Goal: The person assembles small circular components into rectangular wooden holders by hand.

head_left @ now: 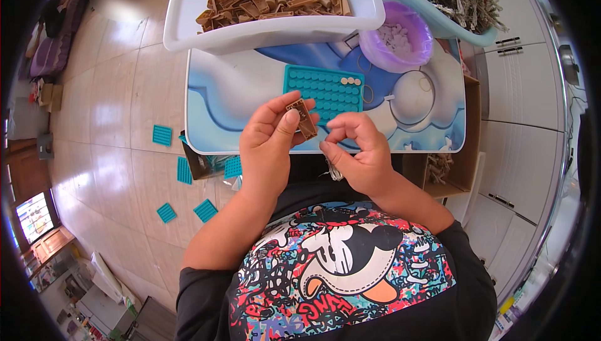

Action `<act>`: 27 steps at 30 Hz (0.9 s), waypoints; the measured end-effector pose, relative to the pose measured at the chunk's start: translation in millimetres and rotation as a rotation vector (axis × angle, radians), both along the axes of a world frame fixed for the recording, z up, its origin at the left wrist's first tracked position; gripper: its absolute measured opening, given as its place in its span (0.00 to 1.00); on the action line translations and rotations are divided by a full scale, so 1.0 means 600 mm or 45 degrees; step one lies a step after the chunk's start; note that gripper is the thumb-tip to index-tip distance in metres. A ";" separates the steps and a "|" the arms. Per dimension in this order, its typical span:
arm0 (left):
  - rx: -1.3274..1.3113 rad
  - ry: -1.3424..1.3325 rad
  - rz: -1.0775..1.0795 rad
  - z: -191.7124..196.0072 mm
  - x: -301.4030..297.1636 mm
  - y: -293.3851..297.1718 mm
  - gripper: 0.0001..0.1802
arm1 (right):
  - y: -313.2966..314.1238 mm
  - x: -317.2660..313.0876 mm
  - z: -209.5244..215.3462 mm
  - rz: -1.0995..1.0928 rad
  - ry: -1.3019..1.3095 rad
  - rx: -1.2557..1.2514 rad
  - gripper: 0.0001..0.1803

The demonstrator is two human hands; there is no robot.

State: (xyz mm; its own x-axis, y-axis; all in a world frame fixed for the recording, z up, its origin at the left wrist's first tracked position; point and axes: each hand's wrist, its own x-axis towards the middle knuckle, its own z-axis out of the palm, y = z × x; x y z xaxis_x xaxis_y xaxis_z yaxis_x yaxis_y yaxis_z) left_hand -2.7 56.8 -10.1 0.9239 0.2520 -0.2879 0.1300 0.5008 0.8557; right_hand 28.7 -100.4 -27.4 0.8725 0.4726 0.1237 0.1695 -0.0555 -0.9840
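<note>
My left hand holds a small brown plastic shell, rectangular and hollow, its open side up under my thumb. Close by on the right, my right hand is closed, thumb and forefinger curled near each other. From under its palm hangs a small bundle of thin pale strands. Anything between its fingertips is too small to make out. Behind both hands a teal tray with rows of round cups lies on the table. A few round white pieces sit in its far right corner.
A white bin of brown shells stands at the table's back. Right of it are a purple bowl with small white pieces and a light blue tub of stranded bundles. Several teal pieces lie on the floor at left.
</note>
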 end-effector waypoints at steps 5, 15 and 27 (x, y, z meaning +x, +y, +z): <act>-0.109 0.098 -0.030 -0.001 -0.001 0.001 0.16 | 0.002 0.008 0.012 0.028 -0.336 -0.186 0.14; -0.186 0.206 -0.107 -0.018 -0.008 -0.003 0.16 | 0.004 0.016 0.024 0.223 -0.574 -0.501 0.12; -0.284 0.226 -0.129 -0.039 -0.002 -0.004 0.16 | 0.007 0.036 0.000 0.025 -0.920 -0.429 0.10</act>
State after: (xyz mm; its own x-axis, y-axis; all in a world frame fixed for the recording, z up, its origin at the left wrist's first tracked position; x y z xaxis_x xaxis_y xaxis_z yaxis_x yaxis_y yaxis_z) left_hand -3.6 54.5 -33.4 0.8714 0.0733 -0.4851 0.3267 0.6510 0.6852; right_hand 50.6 -96.4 -27.3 0.6219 0.5999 0.5033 0.7633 -0.3206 -0.5609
